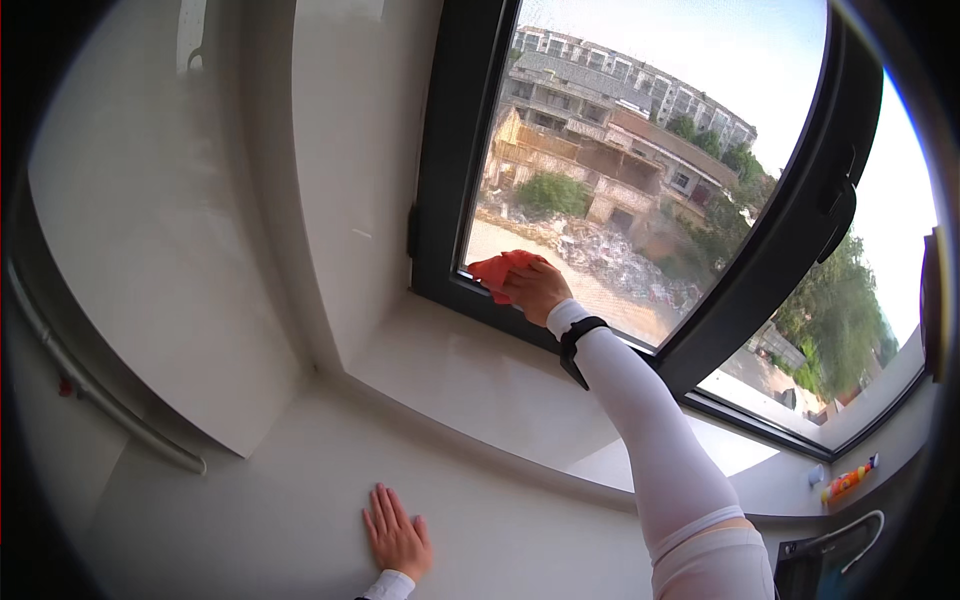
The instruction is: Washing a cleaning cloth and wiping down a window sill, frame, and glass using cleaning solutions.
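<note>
My right hand (536,291) grips a red cloth (501,271) and presses it to the lower left corner of the window pane (622,172), beside the dark frame (439,187). That forearm wears a white sleeve (652,420) and a black wristband (581,334). Lower down, my left hand (399,534) lies flat, palm down, on a pale smooth surface (300,510) beneath the window sill (465,390). Nothing shows in the left hand, and its thumb stands apart from the fingers. Part of the cloth is hidden by my right fingers.
A dark window handle (840,221) sits on the frame's right side. At the sill's right end are an orange bottle (847,480) and a small pale cup-like object (816,474). A curved metal tube (862,525) rises below them. A pale pipe (97,397) runs along the left.
</note>
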